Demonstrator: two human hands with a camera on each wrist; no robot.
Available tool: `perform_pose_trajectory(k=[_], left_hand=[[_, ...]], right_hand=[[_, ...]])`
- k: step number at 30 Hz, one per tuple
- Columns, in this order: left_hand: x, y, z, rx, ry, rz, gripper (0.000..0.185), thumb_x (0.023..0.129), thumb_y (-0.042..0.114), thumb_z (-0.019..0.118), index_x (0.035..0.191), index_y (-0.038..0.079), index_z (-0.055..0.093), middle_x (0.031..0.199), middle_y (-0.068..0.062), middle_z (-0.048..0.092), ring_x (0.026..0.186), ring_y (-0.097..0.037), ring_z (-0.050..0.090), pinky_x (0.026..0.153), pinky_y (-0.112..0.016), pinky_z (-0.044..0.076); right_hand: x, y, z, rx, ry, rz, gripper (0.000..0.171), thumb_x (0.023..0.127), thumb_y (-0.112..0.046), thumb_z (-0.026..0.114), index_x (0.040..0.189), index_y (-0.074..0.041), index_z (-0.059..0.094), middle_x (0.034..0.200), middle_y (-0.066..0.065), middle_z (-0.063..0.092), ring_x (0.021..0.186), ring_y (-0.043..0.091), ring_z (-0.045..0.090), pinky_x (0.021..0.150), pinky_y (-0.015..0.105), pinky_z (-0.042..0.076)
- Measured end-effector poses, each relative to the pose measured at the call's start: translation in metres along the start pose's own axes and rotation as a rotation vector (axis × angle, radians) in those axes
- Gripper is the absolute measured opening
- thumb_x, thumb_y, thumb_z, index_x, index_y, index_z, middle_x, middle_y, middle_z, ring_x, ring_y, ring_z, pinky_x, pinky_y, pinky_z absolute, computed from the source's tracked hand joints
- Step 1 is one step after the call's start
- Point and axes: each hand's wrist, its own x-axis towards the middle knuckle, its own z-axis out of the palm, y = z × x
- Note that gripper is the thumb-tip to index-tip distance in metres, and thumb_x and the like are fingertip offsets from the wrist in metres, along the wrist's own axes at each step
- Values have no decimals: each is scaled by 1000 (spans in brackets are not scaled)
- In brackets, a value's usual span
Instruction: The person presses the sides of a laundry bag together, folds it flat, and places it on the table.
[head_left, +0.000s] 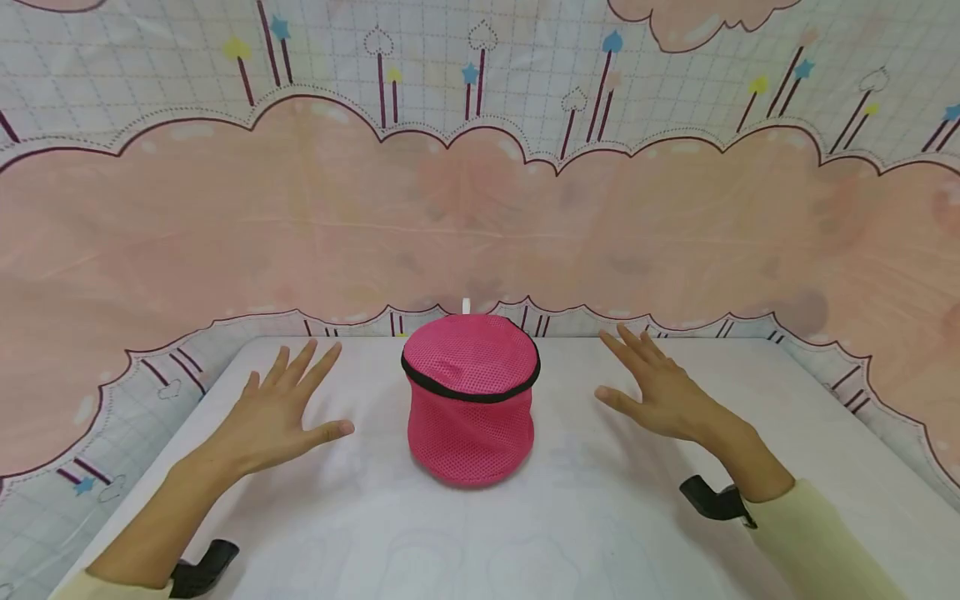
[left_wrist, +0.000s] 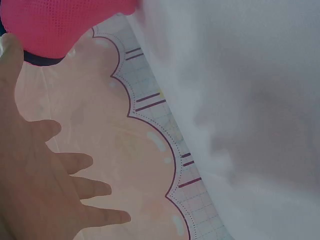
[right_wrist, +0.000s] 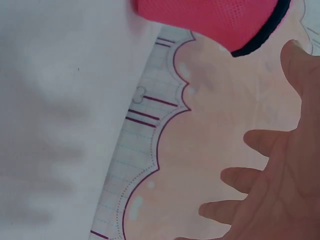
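Peach cloud shapes, dotted grid lines and small candle-like marks cover the backdrop (head_left: 480,217), which rises behind the far edge of a white table (head_left: 480,546) and also shows along its left and right sides. From the head camera, a pink mesh pouch (head_left: 468,437) stands upright near the middle of the table, toward the far edge. It is rounded, with a black band (head_left: 471,397) round the rim of its top and a small white tab (head_left: 467,306) showing behind it at the far side. To its left is the left hand (head_left: 273,425), fingers spread and thumb pointing toward the pouch, holding nothing. To its right is the right hand (head_left: 663,400), likewise spread wide, with nothing in its grasp. Both are apart from the pouch and cast soft shadows on the table. Pale yellow sleeves (head_left: 821,542) cover the forearms, and a black wrist device (head_left: 202,569) shows at each cuff.

In the left wrist view, the left hand's fingers are splayed against the backdrop; the thumb tip overlaps the pouch's black band only by line of sight.

In the right wrist view, the right hand is equally wide, its thumb separated from the partly visible pouch.
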Motion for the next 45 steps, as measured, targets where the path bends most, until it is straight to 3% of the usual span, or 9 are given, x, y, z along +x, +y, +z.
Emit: perform_pose_trajectory(k=[5,16,23,28,36,41,45], left_hand=[[2,4,4,-55,14,1,97,83,63,59,155,20,11,155,-22,18,136,-53,16,97,-75,18],[7,23,7,-211,19,-45,89,88,56,58,155,22,10,156,-18,18,139,-45,17,90,-77,26],[10,31,8,-281,46,-44,88,88,53,59,155,20,11,156,-18,19,138,-44,20,93,-74,28],[11,33,9,-306,44,-62,87,89,52,59,155,22,10,156,-17,19,138,-44,21,96,-73,26],[21,45,12,-448,54,-65,82,91,49,56,155,16,15,155,-18,21,139,-43,20,101,-69,22],[27,55,15,-536,67,-44,79,92,48,54,154,16,18,155,-18,21,139,-43,20,103,-68,21],[29,58,18,-574,74,-27,76,94,46,54,154,17,18,155,-17,21,139,-42,21,101,-66,28]], right_hand=[[4,-1,2,50,-21,-16,78,93,-56,50,155,-25,14,160,8,7,143,39,5,96,74,22],[17,-10,0,137,6,-99,76,95,-50,52,155,-20,16,158,10,16,141,35,18,105,63,23],[21,-17,3,228,39,-78,69,98,-45,48,154,-20,18,156,13,22,138,39,26,104,64,25],[22,-19,7,293,34,-48,68,98,-46,46,154,-21,18,155,14,23,132,43,35,97,64,35],[26,-26,12,400,43,-55,70,97,-43,52,154,-27,15,156,9,21,127,37,45,95,54,43],[30,-34,15,468,33,-42,67,98,-46,47,154,-26,16,154,12,27,122,35,50,93,54,45],[31,-37,17,566,17,-39,64,100,-42,45,154,-24,16,153,15,28,119,35,52,89,49,49]])
